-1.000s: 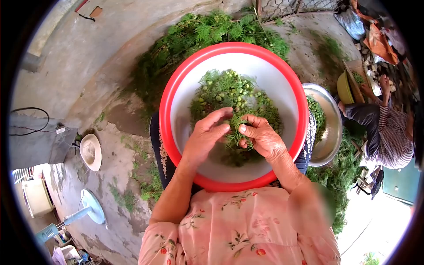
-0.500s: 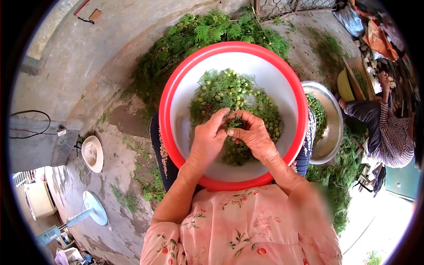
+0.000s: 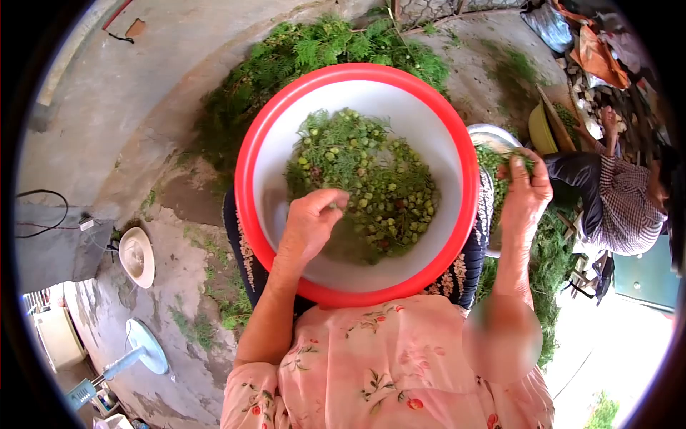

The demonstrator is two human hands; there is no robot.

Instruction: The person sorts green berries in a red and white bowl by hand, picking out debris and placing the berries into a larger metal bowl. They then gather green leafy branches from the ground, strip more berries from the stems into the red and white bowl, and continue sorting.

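A red-rimmed white tub [image 3: 250, 136] rests on my lap. Inside lie feathery green sprigs [image 3: 332, 139] and round green cones or berries [image 3: 396, 207]. My left hand [image 3: 311, 218] hovers over the tub's near left part, its fingers curled together. Whatever may be between its fingertips is blurred. Out past the tub's right rim, my right hand [image 3: 527, 193] pinches a small green leafy sprig [image 3: 520, 159] between thumb and fingers. Beneath that hand, a metal basin [image 3: 493, 130] holds more green pickings and is partly hidden by the hand and tub.
Cut green branches [image 3: 307, 53] are heaped beyond the tub, with more foliage [image 3: 543, 286] on the right. Another person [image 3: 629, 193] sits at the far right by a yellow-green basin [image 3: 541, 129]. A pale hat [image 3: 136, 257] and a blue fan [image 3: 146, 347] are on the left.
My hands have parted from above the tub's middle. The right swung out right over the metal basin with the sprig; the left shifted slightly left. The view has turned a little.
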